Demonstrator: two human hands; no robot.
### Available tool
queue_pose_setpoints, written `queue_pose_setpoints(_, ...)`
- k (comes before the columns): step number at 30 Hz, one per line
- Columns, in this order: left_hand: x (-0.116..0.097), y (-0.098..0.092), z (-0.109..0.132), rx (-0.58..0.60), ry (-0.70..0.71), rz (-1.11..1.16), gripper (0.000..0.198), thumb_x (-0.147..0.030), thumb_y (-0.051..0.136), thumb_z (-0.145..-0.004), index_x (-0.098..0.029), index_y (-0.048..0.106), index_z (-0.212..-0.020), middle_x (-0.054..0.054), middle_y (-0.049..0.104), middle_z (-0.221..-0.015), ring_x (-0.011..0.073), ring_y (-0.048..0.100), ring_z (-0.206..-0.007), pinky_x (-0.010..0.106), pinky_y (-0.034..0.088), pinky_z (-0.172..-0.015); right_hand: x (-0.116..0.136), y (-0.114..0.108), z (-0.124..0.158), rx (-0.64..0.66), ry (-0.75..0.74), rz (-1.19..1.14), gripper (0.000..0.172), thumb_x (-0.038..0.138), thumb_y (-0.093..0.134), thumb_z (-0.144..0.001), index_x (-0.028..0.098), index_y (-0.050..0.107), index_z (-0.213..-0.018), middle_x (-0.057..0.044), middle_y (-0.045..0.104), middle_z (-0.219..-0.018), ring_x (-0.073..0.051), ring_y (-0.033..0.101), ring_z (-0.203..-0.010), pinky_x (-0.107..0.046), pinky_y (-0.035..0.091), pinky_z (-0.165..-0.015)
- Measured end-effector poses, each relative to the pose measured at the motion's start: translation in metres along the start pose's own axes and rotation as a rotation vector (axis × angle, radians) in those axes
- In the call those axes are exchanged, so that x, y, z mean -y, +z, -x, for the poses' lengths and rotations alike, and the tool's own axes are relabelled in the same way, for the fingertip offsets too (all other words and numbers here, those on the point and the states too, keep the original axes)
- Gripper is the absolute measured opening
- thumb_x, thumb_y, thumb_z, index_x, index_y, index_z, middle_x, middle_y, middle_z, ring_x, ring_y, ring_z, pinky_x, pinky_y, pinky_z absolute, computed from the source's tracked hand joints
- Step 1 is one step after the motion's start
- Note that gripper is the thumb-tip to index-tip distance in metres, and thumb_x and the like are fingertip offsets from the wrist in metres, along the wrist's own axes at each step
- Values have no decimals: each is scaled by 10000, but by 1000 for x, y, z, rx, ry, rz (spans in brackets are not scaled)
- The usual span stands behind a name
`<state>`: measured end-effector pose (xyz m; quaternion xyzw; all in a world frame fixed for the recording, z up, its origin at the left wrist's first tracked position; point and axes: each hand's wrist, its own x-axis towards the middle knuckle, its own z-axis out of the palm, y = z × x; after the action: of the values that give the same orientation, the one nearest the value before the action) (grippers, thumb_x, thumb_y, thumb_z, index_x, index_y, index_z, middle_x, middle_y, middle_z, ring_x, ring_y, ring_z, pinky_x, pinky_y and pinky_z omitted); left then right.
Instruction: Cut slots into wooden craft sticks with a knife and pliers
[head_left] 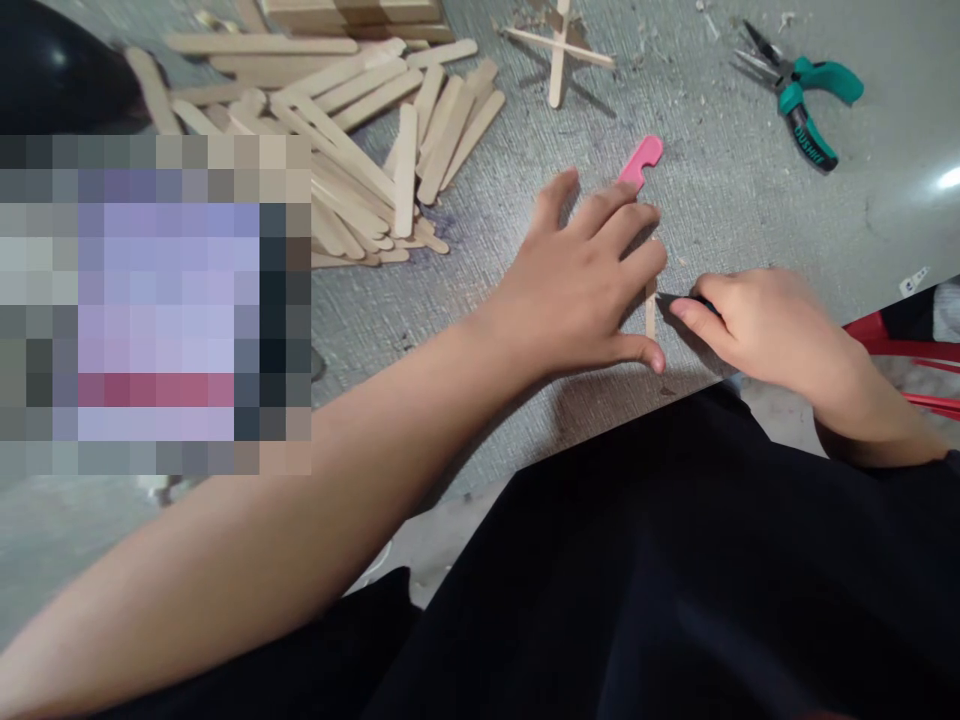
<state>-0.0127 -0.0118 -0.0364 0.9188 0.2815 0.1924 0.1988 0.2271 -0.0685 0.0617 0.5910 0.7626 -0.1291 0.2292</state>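
On the grey table, my left hand [592, 265] is spread out, palm down. Between its thumb and index finger shows part of a narrow wooden craft stick [650, 310], which the hand covers at the far end. A pink plastic piece with a notched end [643, 160] sticks out from beneath the fingers. To the right, my right hand [772, 325] is closed around a small dark knife [703, 301], mostly hidden in the fist. Its pointed tip touches or nearly touches the stick's right side.
A heap of loose craft sticks [360, 150] lies at the upper left. Two crossed sticks [559, 48] stand beyond my left hand. Green-handled pliers [806, 95] lie at the upper right. Something red [870, 330] is by the table edge. A blurred block hides the left side.
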Motion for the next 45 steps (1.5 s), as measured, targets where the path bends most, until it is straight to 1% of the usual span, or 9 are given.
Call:
queue_pose_setpoints(4,5,2,-1,-30,84,29,719,-891,714,-1054,-258,736,-1394,205,647,-1807,540,527,-1739,831,254,-1476,-5,0,1,-2,-1,-79,625,563,348,-1267,202,842,-1139,-183,874,-1009,-343,772,-883,-430,339,-778)
queue_pose_setpoints(9,10,-5,-1,-39,116,38,327,-433,751,-958,-258,765,-1235,182,668,-1763,486,605,-1661,788,390,-1399,-9,4,2,-24,-7,-115,636,589,336,-1261,207,825,-1117,-178,853,-976,-334,749,-871,-427,340,-783)
queue_pose_setpoints(12,10,-5,-1,-68,118,6,244,-318,715,-925,-242,768,-1151,190,708,-1678,473,641,-1614,799,430,-1363,-10,6,2,-37,-13,-131,627,592,342,-1258,212,813,-1095,-176,845,-974,-324,734,-864,-425,323,-776)
queue_pose_setpoints(20,5,-1,-1,-111,65,4,52,-318,684,-957,-269,700,-951,127,786,-1471,448,687,-1533,822,428,-1364,-17,-1,4,20,3,-231,600,606,358,-1240,246,707,-909,-105,749,-841,-248,590,-734,-407,297,-743)
queue_pose_setpoints(25,8,1,-1,-149,106,54,141,-311,689,-963,-254,625,-851,122,803,-1417,446,714,-1493,835,430,-1355,-22,-10,4,163,-34,-162,659,660,355,-1241,238,695,-866,-64,658,-732,-213,489,-659,-396,301,-721)
queue_pose_setpoints(30,15,3,-2,-143,101,116,157,-315,694,-1017,-280,643,-873,96,812,-1434,393,691,-1479,806,477,-1319,-18,-26,-9,274,-40,-126,702,682,330,-1246,232,701,-856,-79,697,-771,-216,535,-666,-401,341,-734)
queue_pose_setpoints(36,11,-4,-4,-110,59,161,167,-321,690,-1023,-274,683,-863,106,824,-1454,416,702,-1523,784,455,-1347,-10,-42,-27,385,-44,-70,727,722,330,-1230,239,766,-906,-104,736,-816,-258,616,-728,-417,374,-770)
queue_pose_setpoints(41,7,-8,-6,-71,12,197,175,-321,668,-1015,-270,734,-861,110,828,-1469,428,675,-1572,763,423,-1384,-9,-41,-31,391,-12,-42,752,709,335,-1235,231,837,-943,-126,772,-841,-301,681,-768,-438,421,-776)
queue_pose_setpoints(45,8,-6,-7,-79,0,213,165,-371,690,-998,-342,794,-872,42,854,-1446,442,649,-1596,801,422,-1398,-9,-40,-31,366,-28,-42,771,705,347,-1245,247,822,-845,-110,738,-736,-288,661,-693,-439,418,-742)
